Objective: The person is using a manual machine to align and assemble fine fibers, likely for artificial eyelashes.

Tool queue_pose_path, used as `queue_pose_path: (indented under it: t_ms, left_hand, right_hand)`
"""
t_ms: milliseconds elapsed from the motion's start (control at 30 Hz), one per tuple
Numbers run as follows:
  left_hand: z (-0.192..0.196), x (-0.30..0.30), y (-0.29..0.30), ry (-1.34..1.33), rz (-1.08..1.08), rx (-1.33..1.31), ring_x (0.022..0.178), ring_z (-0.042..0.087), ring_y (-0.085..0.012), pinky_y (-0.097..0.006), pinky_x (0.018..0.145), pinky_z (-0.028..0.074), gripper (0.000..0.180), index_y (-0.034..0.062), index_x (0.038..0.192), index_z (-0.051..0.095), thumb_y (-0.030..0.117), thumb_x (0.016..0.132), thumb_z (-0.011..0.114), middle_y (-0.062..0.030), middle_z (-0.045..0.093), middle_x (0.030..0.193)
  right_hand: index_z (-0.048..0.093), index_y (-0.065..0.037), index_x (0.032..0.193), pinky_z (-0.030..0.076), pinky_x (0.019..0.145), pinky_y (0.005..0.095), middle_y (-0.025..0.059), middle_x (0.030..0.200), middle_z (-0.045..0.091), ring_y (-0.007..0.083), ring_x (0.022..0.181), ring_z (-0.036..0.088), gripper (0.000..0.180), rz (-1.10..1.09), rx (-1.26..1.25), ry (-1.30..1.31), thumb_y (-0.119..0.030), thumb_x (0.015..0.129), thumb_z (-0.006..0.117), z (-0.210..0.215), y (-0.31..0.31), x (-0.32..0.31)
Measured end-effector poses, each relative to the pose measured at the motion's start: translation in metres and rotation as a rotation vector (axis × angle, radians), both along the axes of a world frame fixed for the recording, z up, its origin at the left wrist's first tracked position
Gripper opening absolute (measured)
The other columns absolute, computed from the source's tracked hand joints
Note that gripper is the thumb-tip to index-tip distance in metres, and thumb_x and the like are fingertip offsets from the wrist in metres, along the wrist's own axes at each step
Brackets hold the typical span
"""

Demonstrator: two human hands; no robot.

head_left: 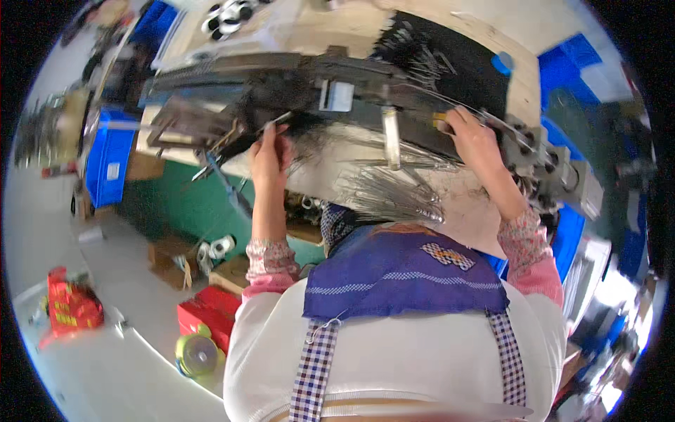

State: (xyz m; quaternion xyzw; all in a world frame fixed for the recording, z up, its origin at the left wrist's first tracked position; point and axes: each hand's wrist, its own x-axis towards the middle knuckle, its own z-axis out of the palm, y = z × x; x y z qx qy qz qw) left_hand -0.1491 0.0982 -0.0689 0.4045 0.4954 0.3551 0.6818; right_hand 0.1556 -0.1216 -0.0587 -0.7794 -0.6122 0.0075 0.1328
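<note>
A long dark metal bench machine stretches across the worktable. On its left side, my left hand is closed in a pinch on a thin light rod, close to dark, hair-like strands. Toward the machine's right end, my right hand has its thumb and fingers closed on a small brass-yellow part; its exact kind is hard to make out. Between both hands, a pale upright bar extends from the machine. Many thin metal wires lie loosely piled on the near side of the table.
Behind the machine, a black mat carries scattered metal pieces, with a blue cap-like object at its edge. A blue bin stands at left. On the floor are a red bag and a red box.
</note>
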Motion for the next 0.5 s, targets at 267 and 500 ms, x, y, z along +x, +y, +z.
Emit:
queue_pose_path:
  t_ms: [267, 500]
  left_hand:
    - [0.025, 0.042, -0.061, -0.274, 0.017, 0.393, 0.049, 0.033, -0.0062, -0.022, 0.041, 0.026, 0.023, 0.0057, 0.089, 0.054, 0.025, 0.099, 0.049, 0.0021, 0.041, 0.064]
    - [0.085, 0.179, -0.119, -0.357, -1.086, -0.364, 0.042, 0.027, -0.0052, -0.022, 0.038, 0.019, 0.025, 0.0053, 0.086, 0.053, 0.027, 0.098, 0.049, 0.0062, 0.033, 0.057]
  right_hand:
    - [0.054, -0.005, 0.107, 0.051, 0.072, 0.0438, 0.0180, 0.097, 0.061, 0.0379, 0.086, 0.062, 0.033, -0.293, 0.235, 0.239, -0.019, 0.081, 0.068, 0.009, -0.022, -0.028]
    - [0.053, -0.007, 0.099, 0.050, 0.062, 0.0463, 0.0190, 0.072, 0.061, 0.0389, 0.072, 0.063, 0.029, -0.270, 0.229, 0.572, -0.030, 0.083, 0.059, -0.015, 0.004, -0.010]
